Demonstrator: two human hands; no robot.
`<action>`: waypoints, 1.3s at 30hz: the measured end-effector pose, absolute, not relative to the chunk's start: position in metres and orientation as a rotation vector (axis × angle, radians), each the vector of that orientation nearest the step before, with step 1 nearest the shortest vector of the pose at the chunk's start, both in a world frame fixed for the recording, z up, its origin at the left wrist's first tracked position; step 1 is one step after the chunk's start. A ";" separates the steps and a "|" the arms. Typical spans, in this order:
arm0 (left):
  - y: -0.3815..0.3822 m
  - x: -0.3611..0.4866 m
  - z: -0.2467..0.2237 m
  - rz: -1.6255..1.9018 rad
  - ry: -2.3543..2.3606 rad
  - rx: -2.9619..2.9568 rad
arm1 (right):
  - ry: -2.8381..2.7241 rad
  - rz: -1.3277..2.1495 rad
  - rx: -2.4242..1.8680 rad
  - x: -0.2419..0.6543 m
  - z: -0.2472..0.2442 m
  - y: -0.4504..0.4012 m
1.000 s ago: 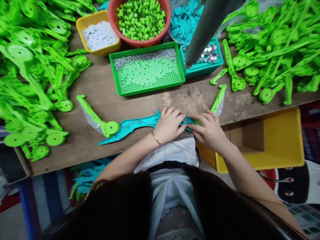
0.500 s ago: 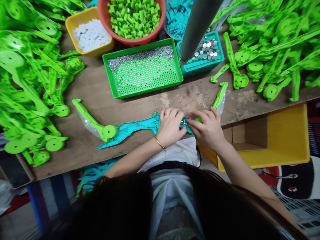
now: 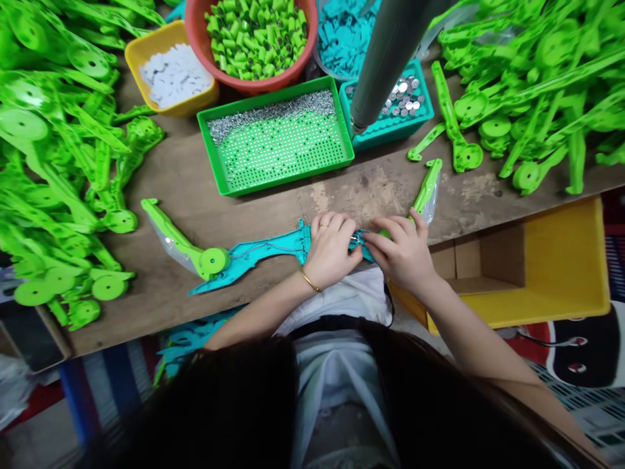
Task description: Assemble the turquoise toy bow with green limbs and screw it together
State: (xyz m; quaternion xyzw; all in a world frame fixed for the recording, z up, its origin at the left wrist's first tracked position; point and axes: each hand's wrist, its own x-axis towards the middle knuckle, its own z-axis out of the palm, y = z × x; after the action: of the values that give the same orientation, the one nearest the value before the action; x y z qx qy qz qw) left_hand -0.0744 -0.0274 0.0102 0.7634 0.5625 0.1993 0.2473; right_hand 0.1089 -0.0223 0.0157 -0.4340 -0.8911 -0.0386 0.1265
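Note:
A long blue plastic piece (image 3: 266, 249) lies along the table's near edge, with a thin wire running inside it. My left hand (image 3: 332, 251) is closed over its middle, fingers wrapped round it. My right hand (image 3: 403, 251) pinches at its right part, where small metal bits show between the two hands. A green arm with a round disc (image 3: 213, 261) is joined at the piece's left end. Another green arm (image 3: 426, 192) sticks out beyond my right fingers; its lower end is partly hidden by them.
A green tray of screws (image 3: 283, 156), a teal basket of metal discs (image 3: 390, 130), a red bowl (image 3: 251, 81) and a yellow bowl (image 3: 180, 104) stand behind. Green parts are heaped left (image 3: 63, 163) and right (image 3: 537, 85). A grey pole (image 3: 388, 58) rises between. A yellow bin (image 3: 571, 267) is at right.
The view has shifted slightly. Both hands stay at the blue piece, with only small changes in the right fingers.

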 end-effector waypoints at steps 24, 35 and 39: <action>-0.028 -0.074 0.008 0.557 1.551 2.108 | -2.577 0.004 -1.371 0.107 0.009 -0.020; -0.029 -0.098 0.018 0.570 1.410 2.163 | -2.571 0.168 -1.350 0.112 0.019 -0.020; -0.033 -0.116 0.013 0.683 1.480 2.153 | -2.534 0.172 -1.298 0.109 0.020 -0.020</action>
State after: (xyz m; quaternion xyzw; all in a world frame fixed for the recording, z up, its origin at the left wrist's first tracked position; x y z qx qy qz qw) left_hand -0.1159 -0.0335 0.0128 0.7781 0.5346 0.2469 0.2187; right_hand 0.1086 -0.0202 0.0199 -0.4502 -0.8792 0.0597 0.1441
